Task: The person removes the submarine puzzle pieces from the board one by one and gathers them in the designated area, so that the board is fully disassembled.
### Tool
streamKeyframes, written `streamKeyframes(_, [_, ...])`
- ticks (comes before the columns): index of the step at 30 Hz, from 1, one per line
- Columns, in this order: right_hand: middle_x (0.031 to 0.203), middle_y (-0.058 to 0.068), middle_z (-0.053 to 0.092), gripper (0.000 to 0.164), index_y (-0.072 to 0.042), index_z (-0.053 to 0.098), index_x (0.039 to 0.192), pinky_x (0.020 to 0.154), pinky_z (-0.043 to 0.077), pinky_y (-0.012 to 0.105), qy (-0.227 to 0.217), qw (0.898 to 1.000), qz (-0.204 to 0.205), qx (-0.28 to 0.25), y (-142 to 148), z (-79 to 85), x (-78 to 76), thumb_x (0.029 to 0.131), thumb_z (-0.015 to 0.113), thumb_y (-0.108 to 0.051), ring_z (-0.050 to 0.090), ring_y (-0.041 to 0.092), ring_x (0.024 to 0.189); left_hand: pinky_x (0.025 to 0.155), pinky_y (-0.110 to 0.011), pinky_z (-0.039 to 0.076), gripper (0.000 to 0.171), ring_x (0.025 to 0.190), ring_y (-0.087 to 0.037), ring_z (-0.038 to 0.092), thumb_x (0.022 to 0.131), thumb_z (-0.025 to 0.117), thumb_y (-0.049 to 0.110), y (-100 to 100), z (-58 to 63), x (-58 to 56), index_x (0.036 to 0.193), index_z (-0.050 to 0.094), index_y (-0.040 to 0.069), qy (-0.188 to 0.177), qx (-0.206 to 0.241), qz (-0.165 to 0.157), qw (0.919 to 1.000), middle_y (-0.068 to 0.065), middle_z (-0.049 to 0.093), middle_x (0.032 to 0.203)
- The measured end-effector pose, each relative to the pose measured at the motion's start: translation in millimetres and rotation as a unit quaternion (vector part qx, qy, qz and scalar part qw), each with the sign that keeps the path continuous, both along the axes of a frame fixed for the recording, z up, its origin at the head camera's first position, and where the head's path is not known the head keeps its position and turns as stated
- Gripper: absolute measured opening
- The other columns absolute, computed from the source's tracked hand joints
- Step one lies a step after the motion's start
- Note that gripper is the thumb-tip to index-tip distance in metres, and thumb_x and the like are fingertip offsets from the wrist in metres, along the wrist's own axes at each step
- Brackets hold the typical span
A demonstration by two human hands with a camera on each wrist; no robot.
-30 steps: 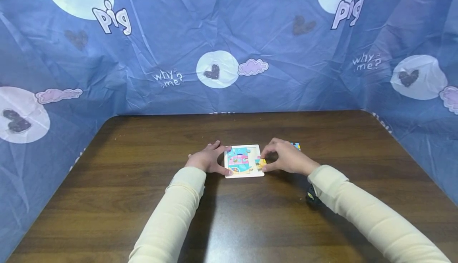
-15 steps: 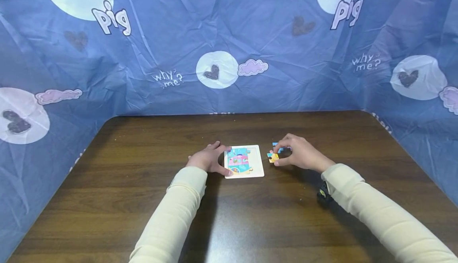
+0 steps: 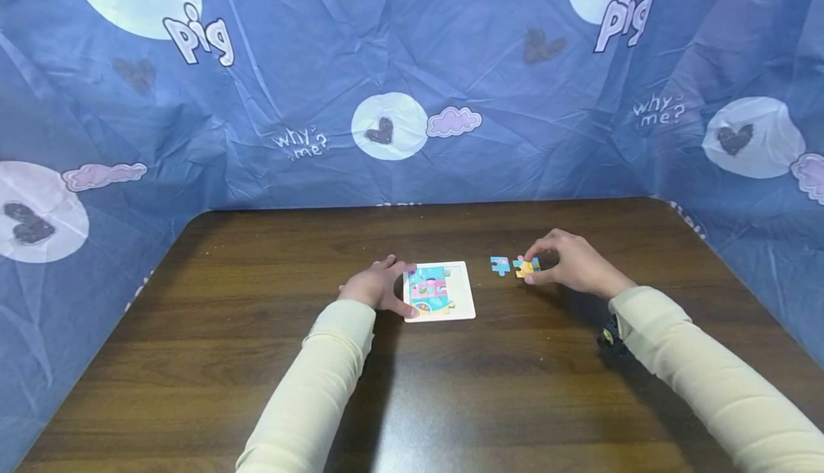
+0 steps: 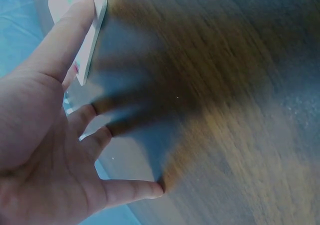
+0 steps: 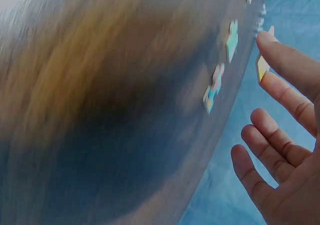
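A white puzzle tray (image 3: pixel 460 290) lies on the table with joined blue and pink pieces filling its left part; its right part is bare. My left hand (image 3: pixel 375 287) rests at the tray's left side, thumb and index finger on its two left corners, the other fingers spread. My right hand (image 3: pixel 573 262) pinches a yellow jigsaw piece (image 3: pixel 523 268) between thumb and index finger. In the right wrist view this piece (image 5: pixel 261 68) is held above the table. A blue jigsaw piece (image 3: pixel 499 265) lies to its left, and another piece (image 5: pixel 213 88) lies under the right hand.
The brown wooden table (image 3: pixel 425 387) carries the tray and pieces. A blue printed cloth (image 3: pixel 399 51) hangs behind and along both sides of it. A dark wrist device (image 3: pixel 610 337) sits below the right sleeve.
My right hand has drawn the yellow piece from the tray's right part out to the right, over the loose pieces. The blue piece has come into plain sight. The left hand stays put.
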State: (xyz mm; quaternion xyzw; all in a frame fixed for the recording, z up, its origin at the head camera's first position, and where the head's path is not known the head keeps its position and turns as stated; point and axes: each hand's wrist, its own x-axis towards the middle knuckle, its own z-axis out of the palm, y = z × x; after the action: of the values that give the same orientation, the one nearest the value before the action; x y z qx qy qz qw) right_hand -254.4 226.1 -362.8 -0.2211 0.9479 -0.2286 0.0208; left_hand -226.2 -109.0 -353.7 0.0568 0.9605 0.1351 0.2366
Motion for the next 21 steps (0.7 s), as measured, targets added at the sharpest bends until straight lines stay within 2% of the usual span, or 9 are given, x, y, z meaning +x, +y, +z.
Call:
streamKeyframes(8, [0.115,0.02,0.062,0.031,-0.009,0.075,0.108,0.092,0.046,0.059,0.0,1.0,-0.027,0.006,24.6,3.3,-5.6,0.084,0.085,-0.027,0.06,0.041,0.107,0.105,-0.078,0.028,0.087,0.154,-0.032,0.019,0.085,0.084,0.038,0.1,0.5,-0.2,0.158,0.037,0.028,0.003,0.007,0.0,1.0,-0.007,0.018,0.169])
streamKeyframes(21, [0.109,0.022,0.063,0.035,-0.005,0.074,0.107,0.089,0.046,0.06,-0.005,0.999,-0.041,0.032,52.3,-2.1,-16.7,0.084,0.085,-0.029,0.061,0.043,0.103,0.105,-0.08,0.024,0.09,0.155,-0.032,0.015,0.085,0.084,0.04,-0.9,-2.7,-3.5,0.159,0.034,0.029,-0.014,0.005,0.005,0.9999,-0.007,0.014,0.17])
